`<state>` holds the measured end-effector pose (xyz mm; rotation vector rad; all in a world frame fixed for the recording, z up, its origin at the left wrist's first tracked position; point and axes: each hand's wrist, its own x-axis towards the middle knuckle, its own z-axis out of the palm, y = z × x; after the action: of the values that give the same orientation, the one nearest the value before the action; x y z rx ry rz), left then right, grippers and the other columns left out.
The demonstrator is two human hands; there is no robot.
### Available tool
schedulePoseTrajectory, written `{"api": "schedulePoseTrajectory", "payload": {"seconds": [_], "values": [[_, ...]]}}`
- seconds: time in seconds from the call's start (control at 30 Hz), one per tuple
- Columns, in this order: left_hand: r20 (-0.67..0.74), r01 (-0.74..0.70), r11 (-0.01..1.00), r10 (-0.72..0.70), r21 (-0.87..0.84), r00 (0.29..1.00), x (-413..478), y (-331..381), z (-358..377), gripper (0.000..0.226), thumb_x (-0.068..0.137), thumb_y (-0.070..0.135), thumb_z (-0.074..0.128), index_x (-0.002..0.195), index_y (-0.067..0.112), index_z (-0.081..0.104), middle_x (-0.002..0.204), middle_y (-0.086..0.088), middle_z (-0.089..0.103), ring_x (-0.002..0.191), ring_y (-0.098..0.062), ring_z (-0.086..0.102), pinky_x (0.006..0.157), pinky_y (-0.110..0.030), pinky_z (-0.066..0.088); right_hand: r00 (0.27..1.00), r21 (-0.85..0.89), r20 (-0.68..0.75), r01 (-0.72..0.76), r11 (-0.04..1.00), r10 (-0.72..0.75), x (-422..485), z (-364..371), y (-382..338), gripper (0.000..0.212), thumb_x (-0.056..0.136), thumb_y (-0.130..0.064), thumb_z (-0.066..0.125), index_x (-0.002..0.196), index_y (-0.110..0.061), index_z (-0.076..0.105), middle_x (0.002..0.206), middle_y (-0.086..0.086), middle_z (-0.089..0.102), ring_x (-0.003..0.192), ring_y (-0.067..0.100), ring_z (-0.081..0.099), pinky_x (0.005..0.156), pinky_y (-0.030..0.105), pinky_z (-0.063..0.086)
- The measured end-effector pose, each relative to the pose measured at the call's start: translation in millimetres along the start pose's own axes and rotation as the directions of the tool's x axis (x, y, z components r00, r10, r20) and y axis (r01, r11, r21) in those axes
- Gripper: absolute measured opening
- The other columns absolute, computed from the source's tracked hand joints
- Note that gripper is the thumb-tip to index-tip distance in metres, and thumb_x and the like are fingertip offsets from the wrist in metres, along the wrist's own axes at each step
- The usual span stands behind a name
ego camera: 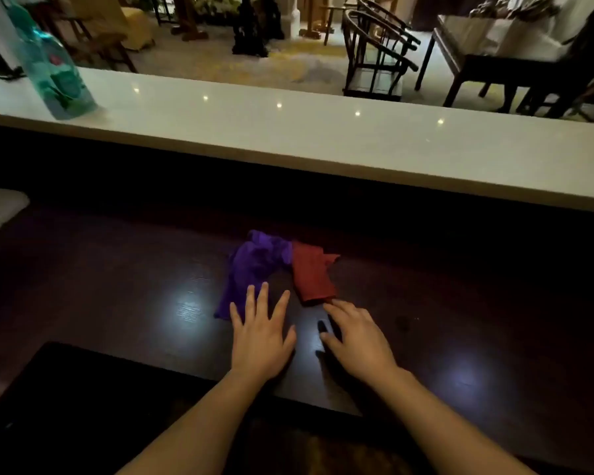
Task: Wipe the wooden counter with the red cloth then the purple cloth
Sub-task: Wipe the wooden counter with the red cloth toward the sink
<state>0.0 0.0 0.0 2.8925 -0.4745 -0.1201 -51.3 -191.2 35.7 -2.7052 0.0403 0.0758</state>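
The red cloth [312, 272] lies folded on the dark wooden tabletop [117, 289], touching the crumpled purple cloth [251, 265] on its left. Your right hand [360, 337] rests near the red cloth's near edge, fingers [336, 308] loosely spread, gripping nothing. Your left hand [259, 334] lies flat, fingers spread over the purple cloth's near end. A teal bottle [48, 63] stands on the far white ledge [323, 138], left; its contents are unclear.

Dark wooden counter [117, 286] lies bare around the 2 cloths; white ledge [323, 138] walls the far side.
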Motion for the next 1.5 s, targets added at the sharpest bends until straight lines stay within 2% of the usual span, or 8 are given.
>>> {"api": "schedulePoseTrajectory", "payload": {"seconds": [0.37,0.57,0.83,1.0,1.1,1.23,1.4,1.5], "values": [[-0.083,0.041,0.998,-0.037,0.047,0.996,9,-10,35,0.064,0.092,0.054,0.029,0.151,0.03,0.025,0.164,-0.004,0.012,0.15,-0.023,-0.009,0.118,-0.057,-0.001,1.0,-0.117,-0.018,-0.014,0.993,0.012,104,28,-10,0.079,0.089,-0.055,0.054,0.152,-0.037,0.011,0.164,0.001,0.008,0.138,0.029,0.023,0.108,0.046,0.032],[-0.116,0.03,0.999,-0.026,0.031,0.993,9,-8,31,0.062,0.09,0.049,0.035,0.147,0.025,0.039,0.161,-0.007,0.025,0.15,-0.026,0.005,0.117,-0.059,0.008,0.997,-0.132,-0.07,-0.037,0.99,0.028,86,31,-8,0.058,0.091,-0.022,0.052,0.146,-0.027,0.036,0.151,0.012,0.033,0.124,0.033,0.037,0.097,0.043,0.043],[-0.112,0.009,1.0,-0.005,0.028,0.994,5,-1,24,0.065,0.087,0.05,0.032,0.147,0.023,0.04,0.16,-0.014,0.022,0.15,-0.03,0.002,0.116,-0.064,0.006,0.955,-0.079,-0.195,-0.242,0.967,0.223,-89,10,54,0.047,0.062,-0.045,0.057,0.108,-0.033,0.051,0.106,-0.004,0.048,0.089,0.022,0.052,0.068,0.036,0.051],[-0.179,-0.234,0.965,0.253,0.121,0.951,0,18,26,0.062,0.086,0.043,0.04,0.142,0.018,0.048,0.153,-0.021,0.035,0.147,-0.038,0.019,0.113,-0.068,0.01,0.883,-0.073,-0.27,-0.415,0.907,0.383,-90,-7,98,0.074,0.07,-0.048,0.059,0.14,-0.027,0.044,0.137,0.004,0.042,0.118,0.03,0.043,0.097,0.045,0.042],[-0.113,-0.203,0.977,0.208,0.058,0.972,7,45,28,0.062,0.088,0.046,0.033,0.144,0.021,0.045,0.154,-0.017,0.036,0.147,-0.036,0.021,0.115,-0.065,0.009,0.939,-0.08,-0.212,-0.294,0.952,0.272,-82,4,103,0.074,0.085,-0.058,0.049,0.15,-0.028,0.03,0.16,-0.002,0.023,0.142,0.027,0.022,0.116,0.046,0.025],[-0.056,-0.113,0.993,0.114,0.016,0.992,12,53,39,0.064,0.091,0.053,0.023,0.149,0.028,0.034,0.159,-0.011,0.027,0.15,-0.029,0.009,0.118,-0.059,0.0,0.974,-0.188,-0.219,-0.094,0.978,0.051,-77,-5,135,0.055,0.092,-0.051,0.045,0.142,-0.027,0.044,0.151,-0.003,0.043,0.142,0.024,0.033,0.116,0.046,0.026],[-0.073,-0.094,0.996,0.094,-0.001,0.993,13,53,40,0.061,0.091,0.052,0.027,0.147,0.029,0.037,0.159,-0.009,0.029,0.15,-0.026,0.01,0.118,-0.058,0.001,0.887,0.108,-0.306,-0.328,0.939,0.345,-38,-25,159,0.054,0.092,-0.023,0.062,0.143,-0.017,0.046,0.153,0.004,0.039,0.146,0.027,0.023,0.119,0.04,0.02],[-0.06,-0.088,0.996,0.088,-0.01,0.994,12,53,38,0.061,0.091,0.052,0.027,0.147,0.03,0.037,0.159,-0.008,0.028,0.15,-0.025,0.009,0.118,-0.058,0.001,0.946,0.072,-0.281,-0.145,0.987,0.159,-50,-6,130,0.053,0.088,-0.021,0.064,0.139,-0.015,0.051,0.147,0.007,0.047,0.142,0.029,0.032,0.117,0.041,0.026]]}}
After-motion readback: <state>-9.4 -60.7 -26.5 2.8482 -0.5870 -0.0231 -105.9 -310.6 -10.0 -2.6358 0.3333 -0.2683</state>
